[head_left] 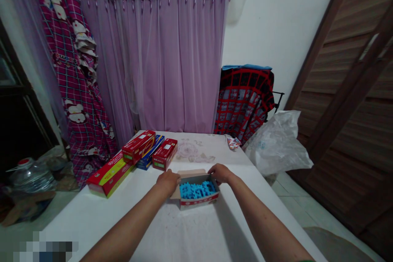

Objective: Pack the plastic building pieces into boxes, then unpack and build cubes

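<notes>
An open cardboard box (pixel 199 202), white and red on its front, sits on the white-covered table in front of me. It is filled with small bright-blue plastic pieces (pixel 196 189), whose exact kind I cannot make out. My left hand (pixel 168 181) is closed on the box's back left corner, by the side flap (pixel 176 193). At the back right corner, my right hand (pixel 221 174) grips the edge with bent fingers. The back flap (pixel 192 172) stands folded outward between both hands. Some fingertips are hidden behind the cardboard.
Left of the hands lie a long red-and-yellow box (pixel 111 176), a red box (pixel 138 147) resting on others, a blue box (pixel 150 153) and another red box (pixel 165 154). A small printed packet (pixel 233 143) lies far right. A plastic bag (pixel 276 143) bulges beside the table's right edge.
</notes>
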Motion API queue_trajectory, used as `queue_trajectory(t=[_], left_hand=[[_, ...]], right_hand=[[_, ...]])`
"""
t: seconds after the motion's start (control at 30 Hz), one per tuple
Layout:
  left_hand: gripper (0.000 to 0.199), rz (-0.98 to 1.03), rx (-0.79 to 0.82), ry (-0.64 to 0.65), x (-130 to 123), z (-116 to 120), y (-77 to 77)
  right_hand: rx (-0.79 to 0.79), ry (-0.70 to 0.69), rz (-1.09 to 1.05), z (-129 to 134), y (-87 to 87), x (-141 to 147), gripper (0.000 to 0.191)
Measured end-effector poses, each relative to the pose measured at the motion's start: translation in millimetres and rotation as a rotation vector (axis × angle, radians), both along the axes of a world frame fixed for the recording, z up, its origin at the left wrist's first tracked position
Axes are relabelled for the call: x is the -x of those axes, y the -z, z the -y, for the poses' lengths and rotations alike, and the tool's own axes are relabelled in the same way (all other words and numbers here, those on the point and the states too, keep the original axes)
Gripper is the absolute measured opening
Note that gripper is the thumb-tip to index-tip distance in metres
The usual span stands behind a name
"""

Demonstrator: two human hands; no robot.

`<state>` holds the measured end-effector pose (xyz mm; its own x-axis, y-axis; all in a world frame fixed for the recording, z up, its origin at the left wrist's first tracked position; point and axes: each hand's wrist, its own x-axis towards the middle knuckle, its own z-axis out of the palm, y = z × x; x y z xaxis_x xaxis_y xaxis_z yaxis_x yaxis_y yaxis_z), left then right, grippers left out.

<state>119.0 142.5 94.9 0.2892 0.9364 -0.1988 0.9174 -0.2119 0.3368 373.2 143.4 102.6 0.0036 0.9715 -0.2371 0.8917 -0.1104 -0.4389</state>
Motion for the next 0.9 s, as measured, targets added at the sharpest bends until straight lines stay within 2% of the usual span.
queue_trajectory(t=[0.13, 0.27, 0.43, 0.53, 0.6, 0.67, 0.73, 0.77, 0.83, 0.9], left_hand=[[0.038, 0.098, 0.06, -0.039, -3, 0, 9.3], [0.039, 0.239, 0.088, -0.106, -3, -2, 14.6], [0.038, 0.442, -0.027, -0.211, -5, -10, 15.3], [0.038, 0.54, -0.068, -0.277, -4, -8, 22.4], [0.038, 0.592, -0.062, -0.316, -1, -3, 30.9], [0.038, 0.639, -0.043, -0.348, 2, 3, 40.3], [0.039, 0.683, -0.017, -0.377, 6, 9, 48.4], [0.039, 0.706, -0.002, -0.393, 7, 11, 51.4], [0.039, 0.757, 0.034, -0.424, 7, 13, 55.4], [0.04, 0.82, 0.068, -0.451, 7, 14, 56.8]], right_hand=[[-0.081, 0.006, -0.001, 11, 6.1, -1, 0.036], [-0.245, 0.042, 0.023, 18, 11.3, 0, 0.036], [-0.504, 0.103, 0.006, 24, 21.5, 12, 0.039], [-0.676, 0.101, -0.059, 37, 50.3, 19, 0.04], [-0.921, 0.046, -0.175, 50, 78.1, 21, 0.036], [-1.065, 0.001, -0.267, 65, 103.1, 23, 0.033], [-1.065, 0.003, -0.325, 80, 116.2, 25, 0.032], [-1.02, 0.022, -0.348, 85, 116.8, 27, 0.031], [-0.874, 0.089, -0.387, 91, 107.2, 30, 0.03], [-0.679, 0.209, -0.409, 89, 89.0, 32, 0.028]])
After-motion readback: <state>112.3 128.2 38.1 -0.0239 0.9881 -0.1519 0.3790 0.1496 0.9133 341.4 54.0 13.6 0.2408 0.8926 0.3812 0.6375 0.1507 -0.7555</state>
